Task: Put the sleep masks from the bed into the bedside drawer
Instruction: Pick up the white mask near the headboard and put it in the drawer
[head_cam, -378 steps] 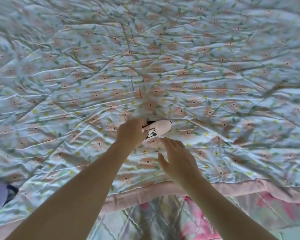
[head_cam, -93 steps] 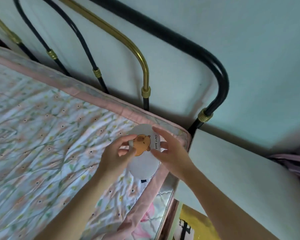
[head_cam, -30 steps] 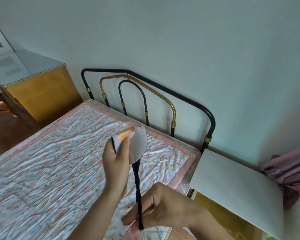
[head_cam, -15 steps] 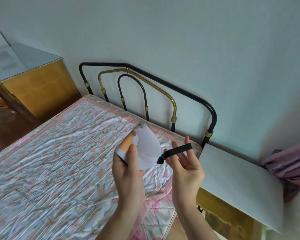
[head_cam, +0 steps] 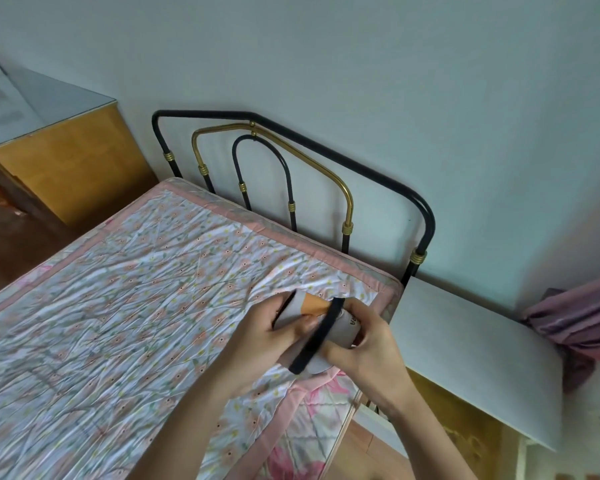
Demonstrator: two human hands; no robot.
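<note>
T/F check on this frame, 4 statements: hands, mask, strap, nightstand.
1. Both hands hold the mask. True: left hand and right hand grip it.
2. The black strap hangs loose below the hands. False: it lies across the folded mask.
3. The mask lies flat on the bed. False: it is held above the bed's corner.
4. The nightstand has a white top. True.

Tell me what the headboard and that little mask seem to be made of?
Headboard: looks like metal tubing, glossy black with brass-coloured bars and collars. Sleep mask: seemingly soft pale fabric, folded between the left hand and right hand, with a matte black strap, probably elastic.
</note>
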